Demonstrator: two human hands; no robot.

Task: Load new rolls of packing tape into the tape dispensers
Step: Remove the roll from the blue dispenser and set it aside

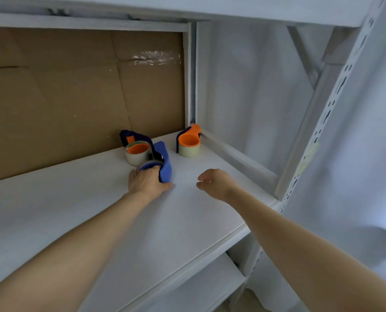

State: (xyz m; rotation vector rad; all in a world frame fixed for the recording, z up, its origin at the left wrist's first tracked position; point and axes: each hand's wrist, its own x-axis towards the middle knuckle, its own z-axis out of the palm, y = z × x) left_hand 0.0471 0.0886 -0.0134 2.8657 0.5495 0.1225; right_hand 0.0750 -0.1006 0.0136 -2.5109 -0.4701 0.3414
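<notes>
- Blue plastic marks the nearest tape holder, the blue dispenser. It lies on the white shelf, towards the back and right of the middle, with a greyish tape roll seated in it.
- The left hand grips the near end of the blue dispenser. Its fingers curl over the top beside the roll, its thumb lies low along the blue body, and its wrist is close to the shelf.
- The right hand hovers over the shelf to the right of the blue dispenser, near it but apart. Its fingers are loosely curled and it holds nothing.
- Just behind the blue dispenser stands a dark-blue dispenser with an orange hub. It carries a pale roll and sits close to the back wall. Whether the two dispensers touch cannot be told.
- An orange dispenser sits in the back right corner of the shelf, well apart from both hands. It has a dark strip down its left side and a pale yellowish roll around its hub.
- Brown cardboard, creased in places, lines the back of the shelf, with a shiny patch of clear tape near its upper right.
- A white cloth hangs along the right side.
- A slotted metal upright rises at the front right corner of the shelf, and a lower shelf shows beneath.
</notes>
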